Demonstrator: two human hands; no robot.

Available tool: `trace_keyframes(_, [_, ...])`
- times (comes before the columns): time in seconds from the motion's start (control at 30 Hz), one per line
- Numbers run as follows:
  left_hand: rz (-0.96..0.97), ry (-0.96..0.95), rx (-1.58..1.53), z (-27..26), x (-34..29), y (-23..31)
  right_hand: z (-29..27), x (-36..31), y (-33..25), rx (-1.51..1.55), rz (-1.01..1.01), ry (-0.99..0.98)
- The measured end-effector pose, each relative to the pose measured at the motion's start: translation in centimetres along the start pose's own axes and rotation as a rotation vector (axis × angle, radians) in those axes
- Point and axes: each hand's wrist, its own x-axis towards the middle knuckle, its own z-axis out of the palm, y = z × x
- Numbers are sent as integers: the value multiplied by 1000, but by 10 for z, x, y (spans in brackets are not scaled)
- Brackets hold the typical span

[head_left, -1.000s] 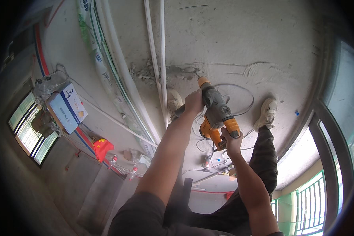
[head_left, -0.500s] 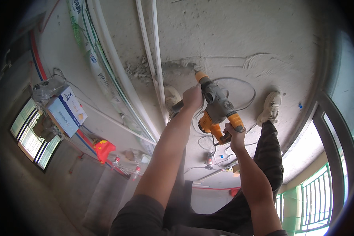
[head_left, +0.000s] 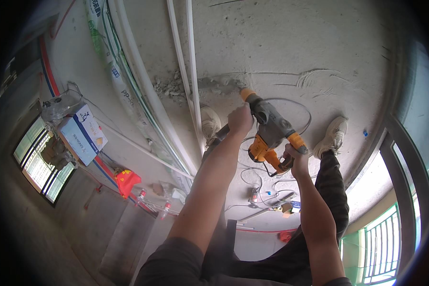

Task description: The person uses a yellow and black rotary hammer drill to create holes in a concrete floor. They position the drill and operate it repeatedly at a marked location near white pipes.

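A grey and orange rotary hammer drill [head_left: 273, 127] is held low over the concrete floor. My left hand [head_left: 241, 118] is closed around its side handle near the front. My right hand [head_left: 297, 158] grips the rear handle. The tool's orange nose points away from me, toward a rough chipped groove [head_left: 219, 87] with broken concrete along it. The bit's tip is hard to make out against the rubble. A grey power cord [head_left: 310, 114] loops over the floor beside the tool.
Long white pipes [head_left: 193, 86] cross the groove on the left, beside wrapped pipes [head_left: 124, 88]. My shoes [head_left: 335, 133] stand either side of the tool. A blue and white box [head_left: 82, 135] and a red bag [head_left: 127, 181] lie farther left. A window frame [head_left: 401, 157] borders the right.
The drill and both hands have shifted slightly right and toward me in the picture. The surroundings shift slightly as well. Both hands keep their grip.
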Motion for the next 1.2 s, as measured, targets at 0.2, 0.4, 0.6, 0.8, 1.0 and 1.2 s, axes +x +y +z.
trace_keyframes(0.2, [-34, 30, -94, -12, 11, -21, 19, 17, -26, 4, -21, -60])
trace_keyframes(0.4, [-115, 99, -446, -15, -17, 3, 42, -30, -114, -529, -222, -83])
trace_keyframes(0.6, [-81, 219, -755, 9, -9, 21, 80, -42, -177, -894, -316, -95])
trace_keyframes(0.8, [-127, 163, -686, -6, 23, -4, 123, -22, -200, -782, -133, -166])
trace_keyframes(1.0, [-178, 44, -554, -32, 19, 19, 67, 18, -181, -532, -99, -88])
trace_keyframes(1.2, [-235, 11, -432, -30, 21, 23, 37, 42, -158, -393, -91, -90])
